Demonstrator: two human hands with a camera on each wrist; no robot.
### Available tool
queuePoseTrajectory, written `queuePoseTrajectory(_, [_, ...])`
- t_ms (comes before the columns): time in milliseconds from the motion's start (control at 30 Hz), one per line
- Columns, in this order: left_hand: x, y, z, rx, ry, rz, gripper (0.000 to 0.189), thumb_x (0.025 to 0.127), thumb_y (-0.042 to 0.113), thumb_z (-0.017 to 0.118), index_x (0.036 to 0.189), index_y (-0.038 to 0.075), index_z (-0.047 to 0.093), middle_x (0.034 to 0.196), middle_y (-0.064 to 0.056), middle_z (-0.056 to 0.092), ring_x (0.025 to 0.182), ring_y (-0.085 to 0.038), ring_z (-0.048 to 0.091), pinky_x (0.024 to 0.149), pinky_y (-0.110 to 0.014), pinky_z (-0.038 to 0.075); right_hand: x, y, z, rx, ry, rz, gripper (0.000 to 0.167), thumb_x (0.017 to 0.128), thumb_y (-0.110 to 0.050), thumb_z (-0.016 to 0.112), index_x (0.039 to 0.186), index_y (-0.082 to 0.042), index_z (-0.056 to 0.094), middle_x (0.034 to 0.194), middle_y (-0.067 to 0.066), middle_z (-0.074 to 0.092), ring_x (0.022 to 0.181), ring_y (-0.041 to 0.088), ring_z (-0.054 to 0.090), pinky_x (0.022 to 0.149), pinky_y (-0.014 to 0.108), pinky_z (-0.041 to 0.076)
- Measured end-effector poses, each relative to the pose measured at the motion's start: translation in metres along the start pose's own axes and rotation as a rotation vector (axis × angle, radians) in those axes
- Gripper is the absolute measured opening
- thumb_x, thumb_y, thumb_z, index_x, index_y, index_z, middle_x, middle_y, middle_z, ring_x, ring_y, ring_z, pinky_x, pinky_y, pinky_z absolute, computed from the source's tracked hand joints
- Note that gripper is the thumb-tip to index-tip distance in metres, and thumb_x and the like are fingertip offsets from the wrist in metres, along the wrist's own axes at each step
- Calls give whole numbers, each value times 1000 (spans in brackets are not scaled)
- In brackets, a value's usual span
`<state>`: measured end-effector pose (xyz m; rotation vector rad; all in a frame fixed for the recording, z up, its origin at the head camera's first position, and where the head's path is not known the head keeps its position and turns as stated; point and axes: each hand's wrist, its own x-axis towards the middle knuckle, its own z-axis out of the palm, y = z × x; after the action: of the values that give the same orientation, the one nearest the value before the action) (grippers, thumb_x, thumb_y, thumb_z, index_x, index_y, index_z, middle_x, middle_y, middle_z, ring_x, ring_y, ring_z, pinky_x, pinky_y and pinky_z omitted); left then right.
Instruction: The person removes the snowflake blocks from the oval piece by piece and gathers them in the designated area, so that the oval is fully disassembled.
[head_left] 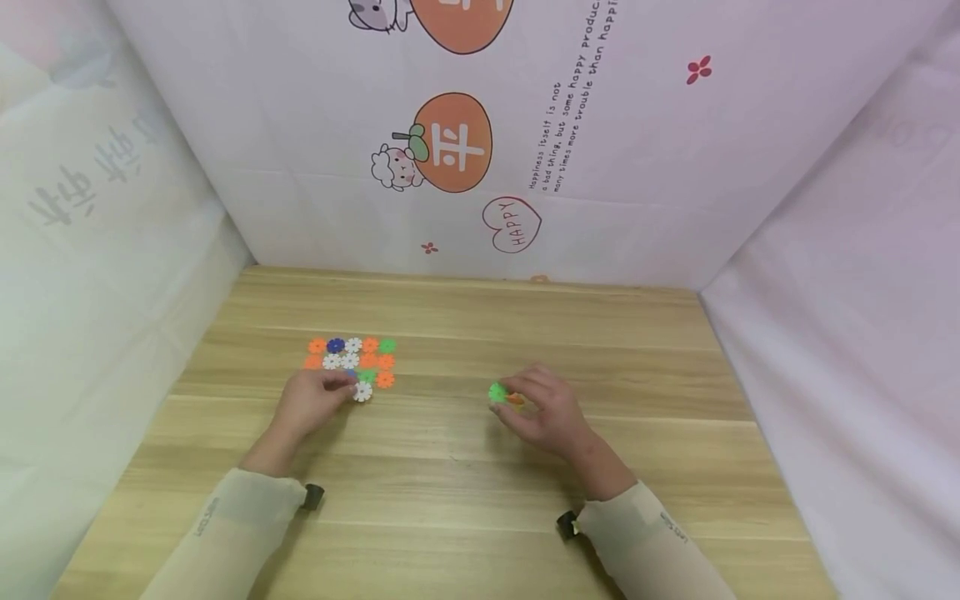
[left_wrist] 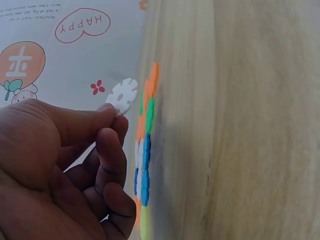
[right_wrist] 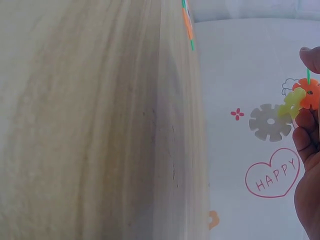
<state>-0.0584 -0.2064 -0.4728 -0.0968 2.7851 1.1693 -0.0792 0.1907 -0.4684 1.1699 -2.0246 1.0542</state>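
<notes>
My left hand (head_left: 307,406) pinches a white notched plastic disc (left_wrist: 123,94) between thumb and forefinger, just above the front of a block of flat discs (head_left: 385,362) on the table. These are orange, white, blue and green, and the hand hides some of them. Farther right, my right hand (head_left: 553,414) pinches a green notched disc (head_left: 497,392) between thumb and fingertips. In the right wrist view, an orange disc (right_wrist: 305,89), a yellow disc (right_wrist: 292,103) and a greyish-white disc (right_wrist: 270,123) show by its curled fingers; whether they are joined I cannot tell.
The wooden tabletop (head_left: 442,492) reaches back to a white printed cloth (head_left: 622,242). Similar cloth walls stand on the left (head_left: 97,275) and right (head_left: 840,275). Both forearms come in from the front edge, each with a dark wrist device.
</notes>
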Motion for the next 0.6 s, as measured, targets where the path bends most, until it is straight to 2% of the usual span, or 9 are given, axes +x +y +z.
queuePoseTrajectory(167, [4, -6, 1, 61, -24, -3, 19, 97, 24, 74, 109, 11, 80, 136, -21, 65, 129, -46, 57, 109, -63, 41, 0, 0, 0, 3, -3, -4, 21, 89, -21, 79, 102, -4, 78, 94, 2, 76, 80, 16, 65, 68, 28, 55])
queuePoseTrajectory(333, [8, -10, 3, 95, -46, -18, 20, 96, 27, 74, 106, 11, 81, 133, -22, 67, 128, -46, 57, 107, -64, 42, 1, 0, 0, 5, -3, -12, 21, 89, -21, 80, 102, -4, 78, 94, 2, 76, 80, 17, 65, 68, 28, 55])
queuePoseTrajectory(600, [13, -13, 3, 91, -78, -72, 25, 95, 34, 75, 104, 11, 81, 120, -13, 74, 123, -42, 62, 104, -61, 46, 3, -2, 0, 7, -5, -17, 22, 91, -24, 79, 101, -4, 78, 93, 2, 76, 80, 16, 65, 68, 28, 55])
